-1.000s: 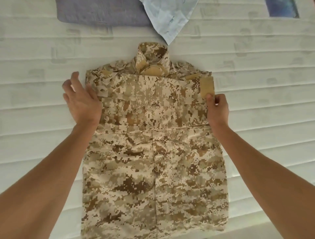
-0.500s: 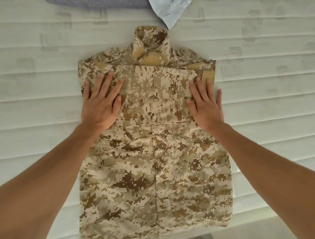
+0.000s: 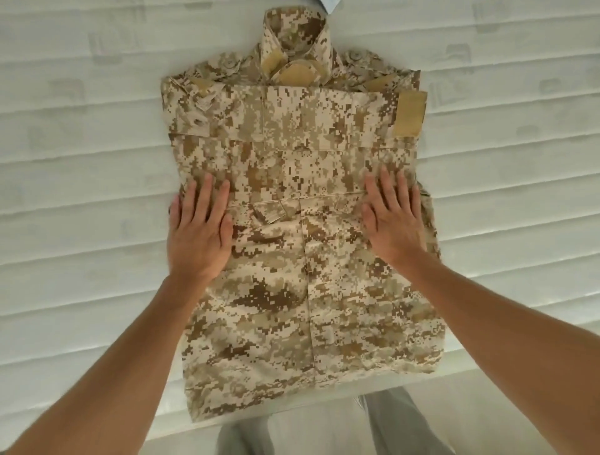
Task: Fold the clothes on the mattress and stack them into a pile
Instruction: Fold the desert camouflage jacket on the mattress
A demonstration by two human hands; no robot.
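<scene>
A camouflage jacket (image 3: 302, 246) in sand and brown pixel pattern lies flat on the white quilted mattress (image 3: 81, 201), with its sleeves folded across the chest so that it makes a long, nearly rectangular shape. Its collar (image 3: 293, 35) stands at the far end, well beyond the fingertips of both hands, and its hem reaches the near edge of the mattress, between the two forearms. The left hand (image 3: 199, 233) rests flat on the left side of the jacket, palm down, with the fingers straight and a little spread; the little finger lies at the outer border of the fabric. The right hand (image 3: 391, 221) rests in the same way on the right side, palm down, fingers straight and pointing away from the person. Neither hand grips anything; both only press on the cloth. Between the two hands runs the lower edge of the folded sleeves, a horizontal seam line, and a small pocket flap (image 3: 266, 211) lies just beside the left hand, toward the right hand. Beyond the right hand, at the far right corner of the folded part, there is a plain tan patch (image 3: 410, 112). Another tan piece shows at the collar opening. A small corner of pale blue fabric (image 3: 329, 4) touches the top border of the view, just beyond the collar. Below the hem, near the person's body, grey trouser legs (image 3: 393, 419) are visible over a light floor.
</scene>
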